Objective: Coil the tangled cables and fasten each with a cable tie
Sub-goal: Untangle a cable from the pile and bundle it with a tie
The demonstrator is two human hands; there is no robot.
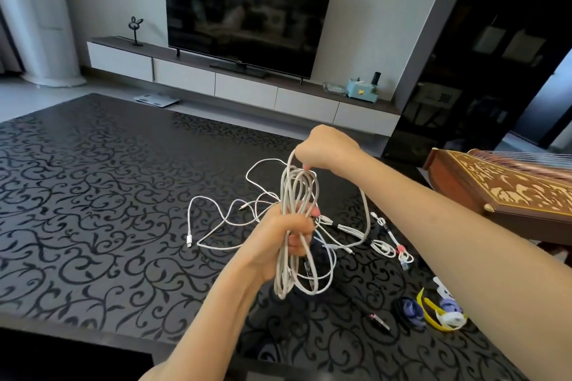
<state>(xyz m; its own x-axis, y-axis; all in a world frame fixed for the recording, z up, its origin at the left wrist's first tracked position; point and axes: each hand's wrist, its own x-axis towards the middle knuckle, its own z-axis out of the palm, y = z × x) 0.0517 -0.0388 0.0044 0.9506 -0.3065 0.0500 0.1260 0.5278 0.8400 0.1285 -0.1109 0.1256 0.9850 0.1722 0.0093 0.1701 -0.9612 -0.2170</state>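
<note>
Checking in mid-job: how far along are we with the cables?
Done, it seems: two small bundles near the table's right side already wear ties. In hand: the left hand grips a white coil mid-length while the right hand pinches its top loops; no tie on it yet. Left: a loose white cable sprawls on the table, perhaps this coil's tail, and spare ties lie unused.

Open tabletop at left; loose cables centre; ties, wooden instrument crowd right.
</note>
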